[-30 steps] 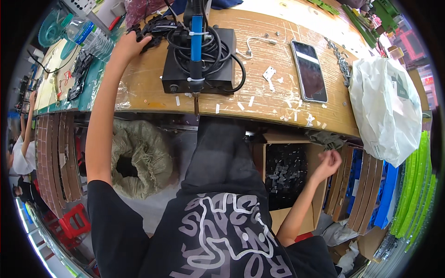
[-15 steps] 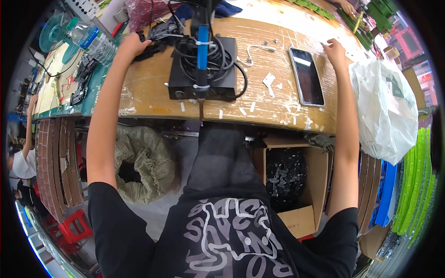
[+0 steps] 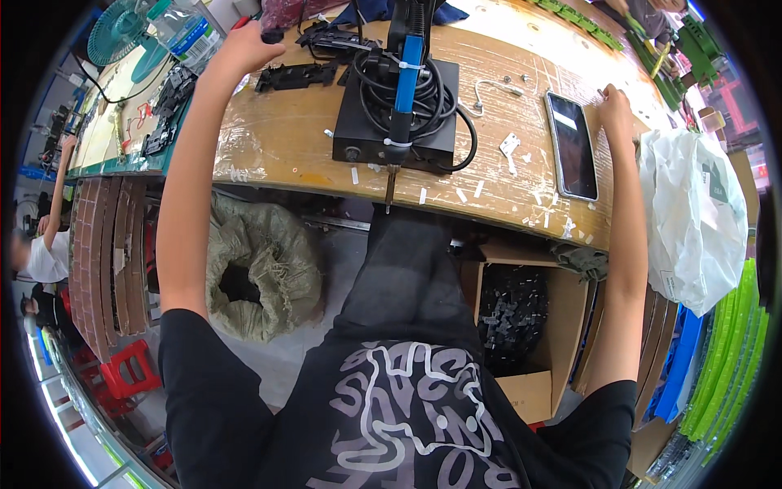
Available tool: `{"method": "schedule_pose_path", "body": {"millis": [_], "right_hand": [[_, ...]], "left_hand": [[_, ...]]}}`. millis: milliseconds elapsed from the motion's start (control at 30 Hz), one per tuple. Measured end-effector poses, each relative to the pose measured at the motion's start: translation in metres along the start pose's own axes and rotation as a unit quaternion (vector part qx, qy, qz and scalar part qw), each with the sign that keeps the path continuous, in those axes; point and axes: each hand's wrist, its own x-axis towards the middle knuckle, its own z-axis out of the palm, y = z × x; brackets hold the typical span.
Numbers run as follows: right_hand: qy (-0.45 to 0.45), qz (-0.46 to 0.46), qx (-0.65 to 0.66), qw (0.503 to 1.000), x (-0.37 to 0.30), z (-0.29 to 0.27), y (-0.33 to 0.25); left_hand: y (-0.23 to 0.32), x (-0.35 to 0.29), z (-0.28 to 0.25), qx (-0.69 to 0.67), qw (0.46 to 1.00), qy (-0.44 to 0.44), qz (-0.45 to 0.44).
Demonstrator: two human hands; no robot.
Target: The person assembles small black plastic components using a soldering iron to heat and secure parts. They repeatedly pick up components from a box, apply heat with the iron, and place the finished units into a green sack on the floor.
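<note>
Fingers, left, loosely around black piece

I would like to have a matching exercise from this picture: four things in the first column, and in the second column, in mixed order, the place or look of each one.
Column 1
1. Phone
2. Cardboard box
3. Left hand
4. Woven sack

Column 2
A. Near black parts on the tabletop
B. Greenish-grey, with an open mouth
C. Lying flat, near the right hand
D. Below the tabletop, with many small black pieces inside

Right pairs: 1-C, 2-D, 3-A, 4-B
</note>
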Motion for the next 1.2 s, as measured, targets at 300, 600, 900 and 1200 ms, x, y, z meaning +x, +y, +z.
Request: {"method": "schedule_pose_path", "body": {"millis": [300, 600, 900, 1200], "right_hand": [[0.034, 0.181, 0.584, 0.791, -0.076, -0.099, -0.051], [-0.103, 0.21, 0.719, 0.655, -0.2, -0.169, -0.169], [-0.037, 0.143, 0.663, 0.734, -0.242, -0.178, -0.207], [-0.062, 0.197, 0.781, 0.589, -0.25, -0.172, -0.204]], "left_hand": [[0.051, -0.168, -0.017, -0.746, 0.665, 0.018, -0.019], [0.117, -0.289, 0.029, -0.841, 0.505, -0.173, -0.087], [0.158, -0.318, 0.049, -0.733, 0.603, -0.314, -0.035], [0.161, -0.318, 0.062, -0.697, 0.656, -0.29, -0.013]]}}
